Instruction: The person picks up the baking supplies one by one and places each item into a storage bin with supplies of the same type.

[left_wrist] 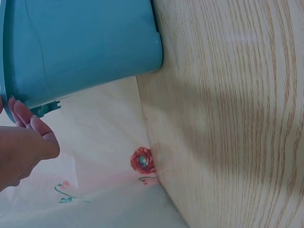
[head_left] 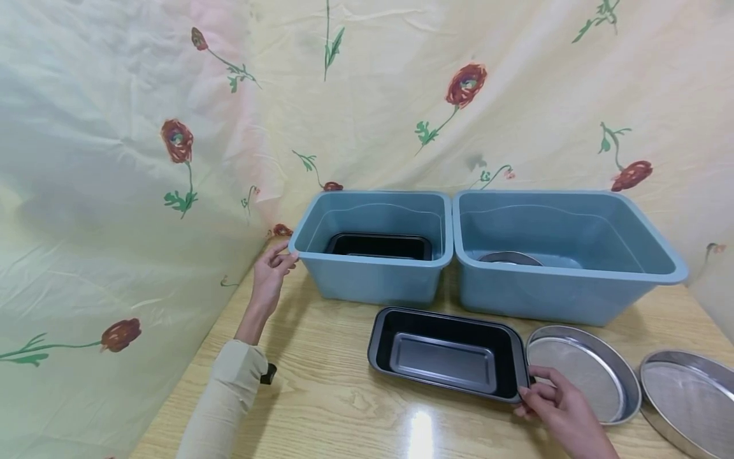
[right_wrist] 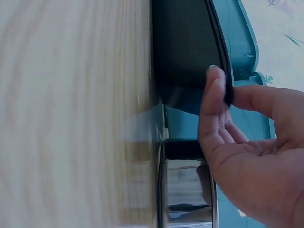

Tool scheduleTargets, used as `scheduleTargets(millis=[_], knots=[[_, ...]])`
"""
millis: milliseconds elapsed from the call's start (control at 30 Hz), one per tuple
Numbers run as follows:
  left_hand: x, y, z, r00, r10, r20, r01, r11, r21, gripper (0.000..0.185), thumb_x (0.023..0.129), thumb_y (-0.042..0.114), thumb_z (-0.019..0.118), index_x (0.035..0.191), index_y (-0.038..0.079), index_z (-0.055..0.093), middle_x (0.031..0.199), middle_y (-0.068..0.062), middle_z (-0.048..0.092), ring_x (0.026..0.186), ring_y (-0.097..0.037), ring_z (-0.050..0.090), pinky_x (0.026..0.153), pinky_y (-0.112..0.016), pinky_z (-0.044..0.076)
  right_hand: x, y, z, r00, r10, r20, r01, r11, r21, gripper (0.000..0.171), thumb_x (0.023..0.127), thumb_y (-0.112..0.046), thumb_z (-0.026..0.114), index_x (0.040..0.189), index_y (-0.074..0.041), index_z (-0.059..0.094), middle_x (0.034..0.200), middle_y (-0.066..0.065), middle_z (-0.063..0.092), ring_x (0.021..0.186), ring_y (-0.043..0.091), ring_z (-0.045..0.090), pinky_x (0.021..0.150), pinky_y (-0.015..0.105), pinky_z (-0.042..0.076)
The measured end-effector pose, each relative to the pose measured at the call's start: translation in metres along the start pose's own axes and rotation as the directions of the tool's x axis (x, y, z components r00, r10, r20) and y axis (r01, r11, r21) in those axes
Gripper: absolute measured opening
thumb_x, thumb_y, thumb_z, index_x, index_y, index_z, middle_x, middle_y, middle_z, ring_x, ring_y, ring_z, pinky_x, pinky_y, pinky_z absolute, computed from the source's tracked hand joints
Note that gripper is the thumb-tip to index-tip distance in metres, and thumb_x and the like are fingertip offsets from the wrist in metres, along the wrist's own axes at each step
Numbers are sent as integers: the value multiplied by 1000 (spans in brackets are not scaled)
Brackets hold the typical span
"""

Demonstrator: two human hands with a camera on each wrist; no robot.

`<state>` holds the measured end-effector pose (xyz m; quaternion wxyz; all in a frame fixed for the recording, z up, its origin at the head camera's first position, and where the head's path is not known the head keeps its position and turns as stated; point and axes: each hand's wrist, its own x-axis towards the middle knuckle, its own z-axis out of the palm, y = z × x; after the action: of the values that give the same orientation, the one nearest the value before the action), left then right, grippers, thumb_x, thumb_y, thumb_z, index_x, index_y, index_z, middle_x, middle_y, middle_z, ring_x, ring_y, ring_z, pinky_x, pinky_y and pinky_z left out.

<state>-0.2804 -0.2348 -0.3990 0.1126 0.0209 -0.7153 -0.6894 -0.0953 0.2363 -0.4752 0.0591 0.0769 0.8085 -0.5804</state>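
The left hand [head_left: 271, 271] rested against the left end of the left blue tub [head_left: 373, 255], its fingertips [left_wrist: 21, 116] touching the rim there with the fingers loosely bent and not wrapped round anything. The right hand [head_left: 553, 405] pinched the near right corner of the black loaf pan [head_left: 447, 354], thumb and fingers [right_wrist: 213, 102] curled over its rim. That pan lay on the wooden table [head_left: 321, 401], just near of the two tubs and touching or almost touching a round metal sieve [head_left: 582, 370] on its right. A second sieve [head_left: 690, 398] lay further right, at the table's edge. Inside the left tub sat another black pan [head_left: 378, 245]; inside the right blue tub [head_left: 564, 255] lay a round metal piece [head_left: 509, 257]. A flowered cloth [head_left: 143, 159] hung behind and to the left
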Motion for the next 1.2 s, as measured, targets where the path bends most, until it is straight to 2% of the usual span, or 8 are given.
scheduleTargets(millis=[167,367,500,667,900,1100,1200], knots=[[0,1,1,1000,4,-3,-4,1000,1,44,102,8,66,142,-5,56,92,0,70,84,-10,61,85,-28,44,0,9,-2,994,-87,-62,93,991,97,40,97,18,53,134,21,39,81,16,71,66,17,68,64,28,58],[0,2,2,1000,-14,-4,14,1000,8,45,101,8,66,143,-5,54,92,1,70,89,-16,62,86,-29,43,0,13,-6,982,-162,-98,181,954,241,31,93,22,53,123,19,45,76,15,69,62,18,67,60,28,56],[0,5,4,1000,-20,-8,20,1000,14,45,102,8,66,143,-4,55,91,4,69,87,-13,61,86,-29,43,-1,11,-9,982,-158,-103,182,937,297,28,93,22,53,118,9,52,76,14,69,61,18,66,60,27,56],[1,6,4,1000,-24,-13,24,1000,13,44,101,8,66,143,-4,55,90,5,69,85,-11,60,85,-29,43,-2,9,-12,982,-160,-104,187,916,356,36,94,21,52,112,-9,61,78,13,70,61,18,66,60,27,56],[3,6,0,1000,-22,2,22,1000,4,44,101,7,66,142,-4,55,91,2,69,88,-15,61,85,-29,43,-8,6,-9,990,-92,-103,121,936,329,34,97,15,54,112,-15,61,82,13,71,63,20,66,63,28,56],[3,6,-4,1000,-21,15,21,1000,8,45,102,8,66,143,-5,54,89,6,69,85,-11,60,85,-29,43,-15,4,-2,986,-120,-113,153,923,354,37,97,15,54,111,-18,63,83,12,72,63,19,66,63,28,56],[4,6,-6,1000,-20,24,20,1000,4,45,101,7,66,143,-5,54,86,9,68,83,-9,60,86,-30,42,-19,2,1,988,-100,-117,135,928,348,37,98,13,54,111,-20,63,83,12,71,64,20,66,63,28,56]])
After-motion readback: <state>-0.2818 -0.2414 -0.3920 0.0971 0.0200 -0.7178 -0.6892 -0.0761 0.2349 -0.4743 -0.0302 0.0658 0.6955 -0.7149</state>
